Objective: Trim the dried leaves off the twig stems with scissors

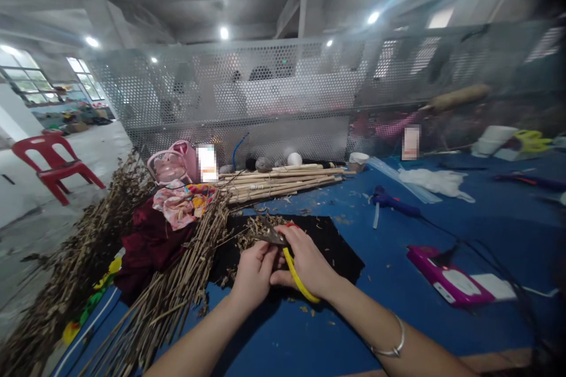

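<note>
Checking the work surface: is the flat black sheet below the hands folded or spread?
Spread: the black sheet lies out across the blue tabletop, right corner exposed, dry brown plant scraps scattered over it.

The scissors (279, 240) have dark metal blades and a curved yellow handle. The blades stand apart, with tips pointing forward and to the left, close to the leaves (248, 237). These are dry, brown and crumpled, and they lie in a loose heap on the black cloth (339, 252), with small bits scattered around.
</note>
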The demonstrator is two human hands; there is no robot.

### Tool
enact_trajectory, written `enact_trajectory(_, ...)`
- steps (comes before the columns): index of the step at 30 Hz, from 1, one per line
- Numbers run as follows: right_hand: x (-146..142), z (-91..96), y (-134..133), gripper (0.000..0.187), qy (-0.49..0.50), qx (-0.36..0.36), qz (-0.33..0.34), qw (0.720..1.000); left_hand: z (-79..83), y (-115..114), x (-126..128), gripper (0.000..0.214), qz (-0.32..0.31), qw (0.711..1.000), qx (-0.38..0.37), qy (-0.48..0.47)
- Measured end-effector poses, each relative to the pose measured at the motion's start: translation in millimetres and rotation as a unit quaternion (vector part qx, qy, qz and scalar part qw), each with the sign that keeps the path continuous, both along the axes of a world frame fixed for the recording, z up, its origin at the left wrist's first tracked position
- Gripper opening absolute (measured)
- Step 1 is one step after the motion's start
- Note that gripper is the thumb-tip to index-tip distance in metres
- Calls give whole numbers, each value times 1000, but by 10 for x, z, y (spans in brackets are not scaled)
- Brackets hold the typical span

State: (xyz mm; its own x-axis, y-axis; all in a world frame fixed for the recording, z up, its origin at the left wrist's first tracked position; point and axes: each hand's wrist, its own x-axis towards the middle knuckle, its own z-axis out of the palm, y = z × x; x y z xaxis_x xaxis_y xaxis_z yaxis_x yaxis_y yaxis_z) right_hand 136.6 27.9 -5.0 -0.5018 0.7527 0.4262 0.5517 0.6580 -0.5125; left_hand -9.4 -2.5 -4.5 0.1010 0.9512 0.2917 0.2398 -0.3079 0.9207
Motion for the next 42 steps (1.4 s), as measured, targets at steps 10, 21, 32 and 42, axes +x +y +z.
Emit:
enact_trajectory(10, 20, 43, -9, 76, -32, 1, -4, 999, -4, -81, -33, 22, -10, 999, 19, 24)
enact_trajectory(21, -1, -25, 6, 44, -2, -50, -21, 999, -93, -54, -82, 25, 44, 995, 21, 88)
enact_trajectory(32, -15, 25, -17, 45, -25, -32, -28, 999, -87, -50, -84, 24, 17, 999, 12, 28)
enact_trajectory(42, 1, 63, -21, 78, -82, 32, -22, 996, -34, -69, -39, 27, 0, 1000, 5, 23)
